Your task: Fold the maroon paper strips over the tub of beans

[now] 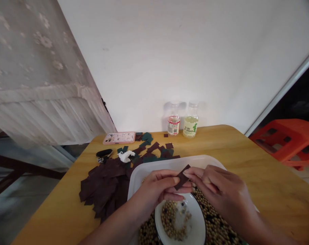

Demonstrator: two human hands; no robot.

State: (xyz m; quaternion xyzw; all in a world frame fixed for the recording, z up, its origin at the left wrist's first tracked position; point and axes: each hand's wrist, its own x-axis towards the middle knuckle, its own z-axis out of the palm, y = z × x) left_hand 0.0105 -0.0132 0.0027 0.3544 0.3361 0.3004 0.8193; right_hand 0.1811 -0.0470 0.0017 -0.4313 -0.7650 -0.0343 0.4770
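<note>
Small dark brown paper slip (pixel 182 177) held tilted between both hands, above the white bowl (pixel 195 224) and the far part of the white tray (pixel 154 166). Left hand (pixel 157 189): thumb and forefinger pinching the slip's lower end. Right hand (pixel 221 187): fingers pressed together on the upper end. Bowl holds tan beans (pixel 169 221) with a few dark ones; more beans fill the tray around it. To handle the slip well, my judgement: keep both pinches light and near the ends so it stays flat, and work over the bowl. Left of the tray, a heap of dark paper pieces (pixel 106 187) on the tabletop (pixel 259 163), a crumpled white tissue (pixel 126 156), a pink phone (pixel 119 137); two bottles (pixel 182 124) by the wall.
</note>
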